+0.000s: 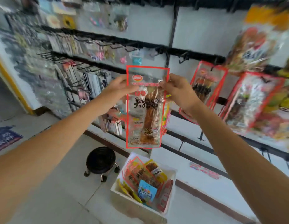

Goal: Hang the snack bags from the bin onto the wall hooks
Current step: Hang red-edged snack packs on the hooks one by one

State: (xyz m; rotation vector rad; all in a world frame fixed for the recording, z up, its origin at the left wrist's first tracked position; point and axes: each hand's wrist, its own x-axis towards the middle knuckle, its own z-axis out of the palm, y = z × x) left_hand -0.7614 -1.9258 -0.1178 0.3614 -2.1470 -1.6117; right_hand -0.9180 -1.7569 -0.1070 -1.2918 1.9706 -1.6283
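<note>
Straight above the white bin (pixel 172 172), a clear, red-edged snack bag (pixel 146 113) is held upright in front of the wall hooks (pixel 183 58). The left grip (pixel 120 85) pinches its top left corner and the right grip (pixel 177 92) its top right corner, both clamped on it. Loose packets (pixel 145 177) lie inside the bin. A black stool (pixel 101 157) stands just left of it.

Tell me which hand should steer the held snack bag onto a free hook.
Right, probably. The right hand pinches the top right corner of the snack bag, nearer the free hook beside the hung bag. The left hand holds the top left corner, farther away.
</note>
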